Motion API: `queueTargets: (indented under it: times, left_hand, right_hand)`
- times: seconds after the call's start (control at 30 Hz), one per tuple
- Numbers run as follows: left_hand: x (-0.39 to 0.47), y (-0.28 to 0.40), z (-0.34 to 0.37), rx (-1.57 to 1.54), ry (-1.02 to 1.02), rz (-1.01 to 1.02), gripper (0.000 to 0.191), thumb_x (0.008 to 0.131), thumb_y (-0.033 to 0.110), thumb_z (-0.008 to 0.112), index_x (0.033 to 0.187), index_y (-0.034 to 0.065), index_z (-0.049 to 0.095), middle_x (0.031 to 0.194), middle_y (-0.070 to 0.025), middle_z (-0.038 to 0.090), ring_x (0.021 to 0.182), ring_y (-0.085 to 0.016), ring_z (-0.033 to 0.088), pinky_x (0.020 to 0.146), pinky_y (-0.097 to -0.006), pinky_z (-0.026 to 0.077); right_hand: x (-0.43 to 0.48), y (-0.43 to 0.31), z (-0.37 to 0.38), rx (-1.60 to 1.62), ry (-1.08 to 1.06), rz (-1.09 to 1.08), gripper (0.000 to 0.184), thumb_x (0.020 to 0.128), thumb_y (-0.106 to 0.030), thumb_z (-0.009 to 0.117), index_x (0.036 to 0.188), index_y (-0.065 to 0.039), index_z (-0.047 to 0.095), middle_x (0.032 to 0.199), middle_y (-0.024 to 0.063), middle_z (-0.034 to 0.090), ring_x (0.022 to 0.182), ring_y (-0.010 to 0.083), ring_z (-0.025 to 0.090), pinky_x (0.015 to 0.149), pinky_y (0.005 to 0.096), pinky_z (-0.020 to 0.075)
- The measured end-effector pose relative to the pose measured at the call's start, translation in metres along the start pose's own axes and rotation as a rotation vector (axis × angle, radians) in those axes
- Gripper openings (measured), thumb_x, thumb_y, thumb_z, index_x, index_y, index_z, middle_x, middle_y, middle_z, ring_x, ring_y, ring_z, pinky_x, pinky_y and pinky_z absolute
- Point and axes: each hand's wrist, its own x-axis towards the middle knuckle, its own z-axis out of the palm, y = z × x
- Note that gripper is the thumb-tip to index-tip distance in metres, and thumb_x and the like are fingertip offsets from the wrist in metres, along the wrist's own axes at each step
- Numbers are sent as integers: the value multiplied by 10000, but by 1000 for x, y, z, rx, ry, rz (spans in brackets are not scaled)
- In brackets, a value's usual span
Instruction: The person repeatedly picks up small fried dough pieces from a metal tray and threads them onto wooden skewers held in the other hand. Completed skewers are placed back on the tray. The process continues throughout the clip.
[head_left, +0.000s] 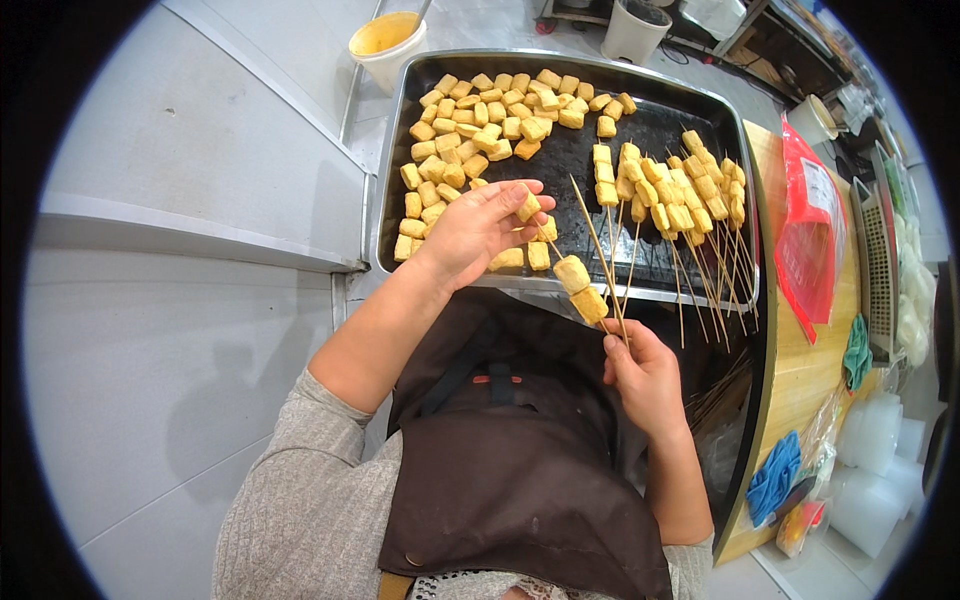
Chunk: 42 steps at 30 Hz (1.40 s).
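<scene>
Between its thumb and fingers, my left hand (484, 225) holds a fried tofu piece (528, 202) at the tip of a wooden skewer. Two more tofu pieces (580, 288) sit lower on that skewer. My right hand (643, 367) grips the skewer's lower end, together with other bare skewers (596, 240) that point up over the tray. Many loose tofu pieces (450, 139) lie in the left part of the dark metal tray (570, 54). Several loaded skewers (675, 187) rest in its right part, their bare ends over the near rim.
A white bucket with yellow contents (388, 56) stands beyond the tray's left corner. At the right, a wooden board (806, 375) carries a red plastic bag (810, 232) and a blue cloth (775, 474). A light wall panel (247, 150) borders the left side.
</scene>
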Motion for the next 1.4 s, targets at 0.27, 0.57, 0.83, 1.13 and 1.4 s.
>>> queueTargets:
  times: [0.27,0.57,0.83,1.13,1.4]
  left_hand:
    - [-10,-8,14,185,-45,-87,411,1030,320,562,1300,10,554,1208,-131,671,1120,-205,646,989,-366,514]
    - [20,10,10,901,-7,194,402,998,342,620,1283,59,615,1187,-47,654,1061,-138,621,923,-294,490]
    - [35,-15,1,1854,31,312,301,877,350,706,1040,98,702,1020,-101,661,1017,-302,632,873,-415,525]
    - [45,-35,20,1738,-138,362,236,844,236,736,974,73,625,1011,-105,663,987,-318,616,883,-419,505]
    - [33,-21,25,172,-76,-114,202,984,152,623,1130,31,552,1033,-86,646,1008,-205,682,902,-328,571]
  right_hand:
    - [4,3,8,107,-3,-49,230,1005,-103,581,1196,17,628,709,-13,575,586,53,505,537,203,395]
    - [35,-28,-31,-205,246,-257,259,998,-108,568,1207,24,646,751,39,644,659,87,584,612,258,467]
    - [79,-24,-88,-1035,744,-515,312,1015,-159,514,1225,48,616,960,221,692,883,334,677,830,406,519]
    - [26,-6,-25,-127,188,-162,422,1067,-289,488,1390,-27,563,711,-8,529,642,68,501,604,230,438]
    - [0,18,0,82,93,-30,326,1033,-163,552,1308,4,605,711,-30,552,600,39,498,540,185,375]
